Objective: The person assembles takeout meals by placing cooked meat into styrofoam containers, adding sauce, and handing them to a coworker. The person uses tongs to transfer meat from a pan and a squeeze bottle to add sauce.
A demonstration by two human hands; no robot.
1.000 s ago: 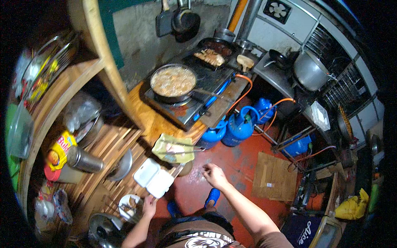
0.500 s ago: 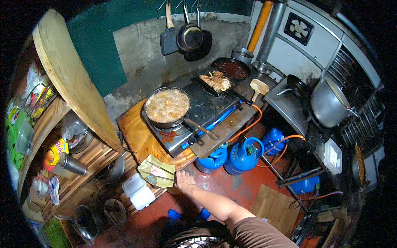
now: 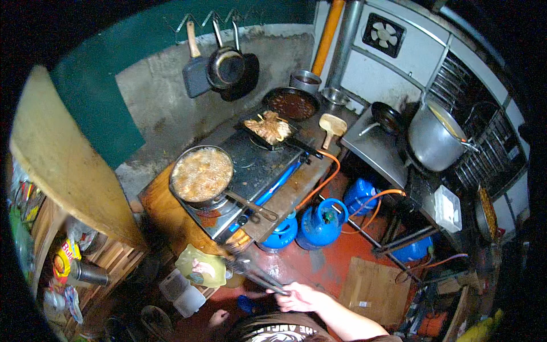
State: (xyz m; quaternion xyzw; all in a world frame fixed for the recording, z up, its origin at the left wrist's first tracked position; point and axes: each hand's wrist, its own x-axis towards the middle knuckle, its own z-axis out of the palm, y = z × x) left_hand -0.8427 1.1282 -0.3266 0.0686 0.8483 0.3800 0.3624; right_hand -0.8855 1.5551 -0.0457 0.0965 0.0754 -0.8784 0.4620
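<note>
My right hand [image 3: 296,297] is closed around the end of a pair of long dark metal tongs [image 3: 265,279], close in front of my body. The tips of the tongs point left and away, near a pale green bowl [image 3: 219,267], and are smeared by motion. Pale pink, raw-looking meat [image 3: 203,268] lies in that bowl. Low in the picture, only a small part of my left hand [image 3: 219,317] shows, and its fingers are not clear. Beyond the bowl, a frying pan [image 3: 200,171] full of bubbling oil with frying pieces stands on the gas stove [image 3: 245,165].
Browned meat strips lie in a square grill pan [image 3: 270,130] on the rear burner. Behind it stands a round pan of dark red sauce [image 3: 290,104]. A wooden paddle [image 3: 331,126] rests alongside. An open white foam box [image 3: 182,292], blue gas cylinders [image 3: 323,223] and a large pot [image 3: 436,137] stand nearby.
My right hand has drawn back from beside the bowl toward my body and now holds the tongs. Part of my left hand has come into view. The whole view has shifted to the right.
</note>
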